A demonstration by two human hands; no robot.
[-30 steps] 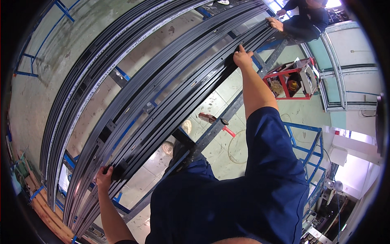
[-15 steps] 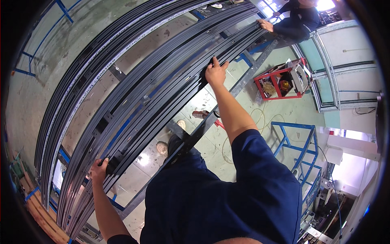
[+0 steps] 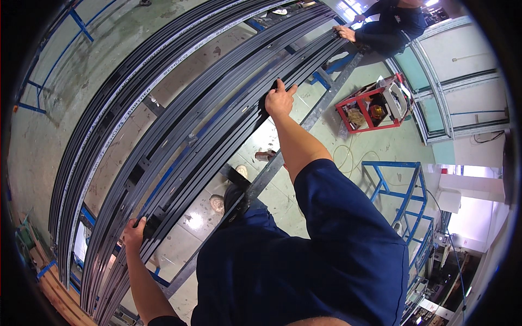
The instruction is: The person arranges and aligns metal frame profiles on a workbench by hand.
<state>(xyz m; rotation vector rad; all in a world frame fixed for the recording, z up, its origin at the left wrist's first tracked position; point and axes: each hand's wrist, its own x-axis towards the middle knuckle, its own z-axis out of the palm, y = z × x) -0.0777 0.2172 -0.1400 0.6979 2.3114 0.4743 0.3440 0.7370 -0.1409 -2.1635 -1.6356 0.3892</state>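
Dark profiles [image 3: 209, 157] under my left hand [image 3: 134, 234], lower left, curled, and right hand [image 3: 280, 101], upper centre, half-spread, grips I can't tell

Floor [image 3: 32, 146]: pale and stained; large tiles are marked out by joints near the centre, and a glare [image 3: 194, 220] is reflected left of centre in the lower half.
Blue rail [image 3: 81, 26]: set at upper left.
Boards [image 3: 61, 290]: wooden, laid at lower left.
Red cart [image 3: 375, 129]: parked at upper right, loaded with mixed items.
Panels [image 3: 439, 100]: pale green and white, held in silvery frames at upper right.
Wall [image 3: 470, 149]: pale, seen below the panels.
Blue stand [image 3: 392, 163]: placed right of centre.
Light: pinkish white, shed brightly at the right edge.
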